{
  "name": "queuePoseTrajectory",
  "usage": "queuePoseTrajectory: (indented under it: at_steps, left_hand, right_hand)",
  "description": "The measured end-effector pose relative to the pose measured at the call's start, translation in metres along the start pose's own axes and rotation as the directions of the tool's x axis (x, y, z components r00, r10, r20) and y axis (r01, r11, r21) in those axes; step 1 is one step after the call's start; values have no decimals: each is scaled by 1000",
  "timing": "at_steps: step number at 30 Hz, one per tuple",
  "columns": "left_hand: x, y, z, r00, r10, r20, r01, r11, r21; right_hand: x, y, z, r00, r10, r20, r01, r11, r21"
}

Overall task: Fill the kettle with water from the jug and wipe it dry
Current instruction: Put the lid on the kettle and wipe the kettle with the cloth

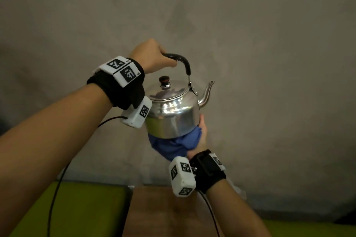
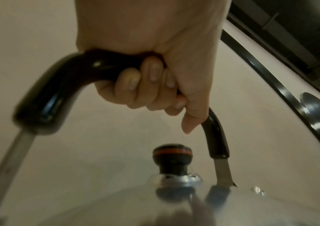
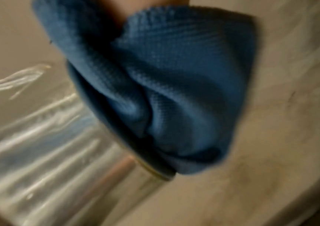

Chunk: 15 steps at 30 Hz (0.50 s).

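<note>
Above table, shiny lidded kettle (image 1: 171,113), blue cloth (image 1: 173,146)

Bunched blue cloth (image 3: 165,91) against blurred shiny kettle (image 3: 58,160)

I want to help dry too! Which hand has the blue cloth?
The right hand, low down: it presses the blue cloth under the kettle. The left hand only grips the black handle on top.
</note>
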<state>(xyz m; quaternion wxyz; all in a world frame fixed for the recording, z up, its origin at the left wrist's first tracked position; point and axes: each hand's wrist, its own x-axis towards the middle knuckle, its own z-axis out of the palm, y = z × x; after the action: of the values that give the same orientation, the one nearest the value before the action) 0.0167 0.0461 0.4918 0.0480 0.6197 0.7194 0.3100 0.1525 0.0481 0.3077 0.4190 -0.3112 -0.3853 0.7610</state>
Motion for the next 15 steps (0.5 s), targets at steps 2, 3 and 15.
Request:
queuePoseTrajectory:
  at_steps: [2, 3, 15]
  left_hand:
    - [-1, -9, 7, 1000, -24, 19, 24, 1000, 2]
    - [-2, -14, 11, 999, -39, 36, 39, 999, 2]
    - [-23, -89, 67, 935, -268, 231, 283, 959, -32]
  right_hand:
    - [-4, 10, -8, 998, -56, 3, 56, 997, 52]
    - [-1, 17, -20, 1000, -22, -4, 22, 986, 163]
    - [-27, 35, -69, 987, 158, 40, -162, 922, 353]
